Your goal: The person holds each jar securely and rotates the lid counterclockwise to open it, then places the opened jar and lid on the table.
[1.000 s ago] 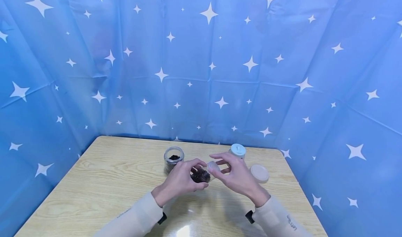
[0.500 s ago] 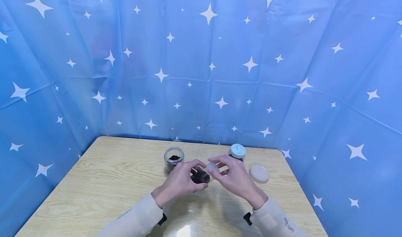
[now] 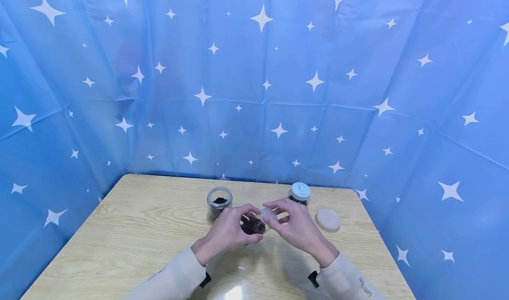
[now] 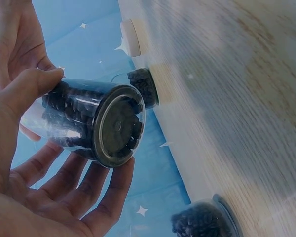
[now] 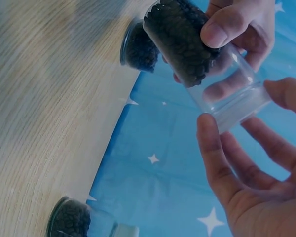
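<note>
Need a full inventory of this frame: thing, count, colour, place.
held jar: 1, clear with dark contents, tipped on its side above the table between both hands
open jar: 1, clear with dark contents, no lid, on the table behind the left hand
capped jar: 1, dark contents, pale blue lid, on the table behind the right hand
loose lid: 1, beige, flat on the table to the right
table: 1, light wood
backdrop: 1, blue with white stars, behind and at both sides
left hand: 1, cream sleeve, grips the held jar's body
right hand: 1, cream sleeve, fingers at the held jar's clear end
</note>
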`<control>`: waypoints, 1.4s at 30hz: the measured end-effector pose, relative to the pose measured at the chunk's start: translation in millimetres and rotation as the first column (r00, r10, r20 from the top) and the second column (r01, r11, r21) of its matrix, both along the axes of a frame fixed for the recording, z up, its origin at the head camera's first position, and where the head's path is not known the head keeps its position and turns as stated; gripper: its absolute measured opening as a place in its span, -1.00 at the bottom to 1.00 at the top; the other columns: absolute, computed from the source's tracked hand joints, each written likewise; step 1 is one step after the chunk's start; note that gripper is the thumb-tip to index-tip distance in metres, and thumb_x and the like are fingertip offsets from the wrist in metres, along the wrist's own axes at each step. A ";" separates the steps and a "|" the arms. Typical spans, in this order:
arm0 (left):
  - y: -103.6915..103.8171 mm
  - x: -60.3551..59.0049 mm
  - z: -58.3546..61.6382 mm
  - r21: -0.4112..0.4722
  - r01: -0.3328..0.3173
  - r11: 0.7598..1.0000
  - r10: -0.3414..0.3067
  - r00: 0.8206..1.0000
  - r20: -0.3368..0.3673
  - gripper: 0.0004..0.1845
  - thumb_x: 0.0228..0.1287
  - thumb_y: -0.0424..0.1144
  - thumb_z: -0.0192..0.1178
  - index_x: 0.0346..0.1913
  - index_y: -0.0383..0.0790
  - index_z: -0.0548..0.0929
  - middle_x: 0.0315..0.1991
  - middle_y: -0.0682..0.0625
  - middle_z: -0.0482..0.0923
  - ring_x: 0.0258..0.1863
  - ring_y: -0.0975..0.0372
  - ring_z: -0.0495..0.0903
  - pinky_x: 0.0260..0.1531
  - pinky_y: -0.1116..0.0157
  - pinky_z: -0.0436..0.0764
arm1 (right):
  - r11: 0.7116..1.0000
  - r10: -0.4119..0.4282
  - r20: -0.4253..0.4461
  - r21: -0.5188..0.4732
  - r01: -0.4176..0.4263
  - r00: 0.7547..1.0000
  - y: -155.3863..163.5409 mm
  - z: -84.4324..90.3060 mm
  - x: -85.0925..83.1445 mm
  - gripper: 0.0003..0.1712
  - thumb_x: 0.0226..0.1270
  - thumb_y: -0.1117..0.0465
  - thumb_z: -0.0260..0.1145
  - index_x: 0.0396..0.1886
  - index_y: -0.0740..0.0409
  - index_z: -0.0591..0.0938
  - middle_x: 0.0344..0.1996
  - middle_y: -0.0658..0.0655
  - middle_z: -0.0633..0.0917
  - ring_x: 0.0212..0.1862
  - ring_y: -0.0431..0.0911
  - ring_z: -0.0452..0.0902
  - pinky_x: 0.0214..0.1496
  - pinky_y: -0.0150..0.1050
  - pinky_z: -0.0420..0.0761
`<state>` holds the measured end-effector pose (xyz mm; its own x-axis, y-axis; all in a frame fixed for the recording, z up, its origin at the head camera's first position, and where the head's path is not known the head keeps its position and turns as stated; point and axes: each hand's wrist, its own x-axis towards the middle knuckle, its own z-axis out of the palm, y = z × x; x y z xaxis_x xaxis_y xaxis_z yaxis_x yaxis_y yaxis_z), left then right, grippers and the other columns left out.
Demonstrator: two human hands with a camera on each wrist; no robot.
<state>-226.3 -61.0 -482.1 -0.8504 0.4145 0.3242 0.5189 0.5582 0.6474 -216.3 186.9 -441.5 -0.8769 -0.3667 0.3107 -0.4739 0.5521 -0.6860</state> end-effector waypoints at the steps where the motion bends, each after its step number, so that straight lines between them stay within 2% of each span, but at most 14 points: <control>1: 0.0 0.1 0.0 0.000 -0.001 1.000 0.001 1.000 0.000 -0.44 0.21 -0.05 0.80 0.23 0.00 0.82 -0.02 0.05 0.95 -0.10 0.26 0.89 -0.06 0.29 0.81 | 1.000 0.002 -0.001 -0.001 -0.002 1.000 0.2 -0.2 0.0 -0.63 0.65 0.03 0.60 0.33 -0.10 0.86 0.16 0.00 0.89 0.13 -0.03 0.90 0.01 -0.33 0.89; 11: -1.2 0.7 1.2 -0.001 -0.005 1.000 0.005 1.000 -0.009 -0.43 0.20 -0.05 0.80 0.24 0.00 0.82 -0.03 0.07 0.96 -0.10 0.27 0.90 -0.04 0.29 0.81 | 0.999 0.035 -0.020 -0.006 -0.035 0.999 1.1 0.3 -1.5 -0.64 0.63 0.09 0.61 0.33 -0.08 0.86 0.17 0.01 0.89 0.14 0.00 0.90 0.00 -0.36 0.89; 18: -0.9 0.8 1.6 -0.009 -0.009 1.000 0.009 1.000 -0.001 -0.43 0.21 -0.04 0.80 0.25 0.01 0.82 -0.03 0.08 0.96 -0.09 0.28 0.89 -0.03 0.29 0.80 | 0.998 0.069 -0.032 0.004 -0.069 0.997 4.2 0.3 -2.4 -0.62 0.62 0.11 0.61 0.34 -0.15 0.85 0.24 -0.03 0.87 0.18 -0.03 0.87 0.05 -0.37 0.88; 27: -1.1 2.5 4.7 0.001 0.000 1.000 0.000 1.000 -0.014 -0.42 0.20 -0.06 0.80 0.25 -0.05 0.82 -0.04 0.06 0.96 -0.09 0.26 0.89 -0.02 0.27 0.81 | 0.991 0.132 -0.084 0.026 -0.130 0.988 9.7 2.0 -3.0 -0.57 0.59 0.20 0.62 0.37 -0.09 0.83 0.28 -0.03 0.84 0.23 0.00 0.85 0.15 -0.17 0.93; 42: -2.1 3.5 5.2 -0.014 -0.005 1.000 0.004 1.000 -0.004 -0.42 0.22 -0.04 0.80 0.26 0.01 0.81 0.00 0.05 0.96 -0.05 0.23 0.90 0.01 0.25 0.81 | 0.966 0.257 -0.097 -0.010 -0.259 0.962 15.8 -0.2 -9.9 -0.51 0.50 0.37 0.63 0.33 -0.06 0.80 0.36 0.10 0.79 0.37 0.11 0.79 0.31 -0.10 0.89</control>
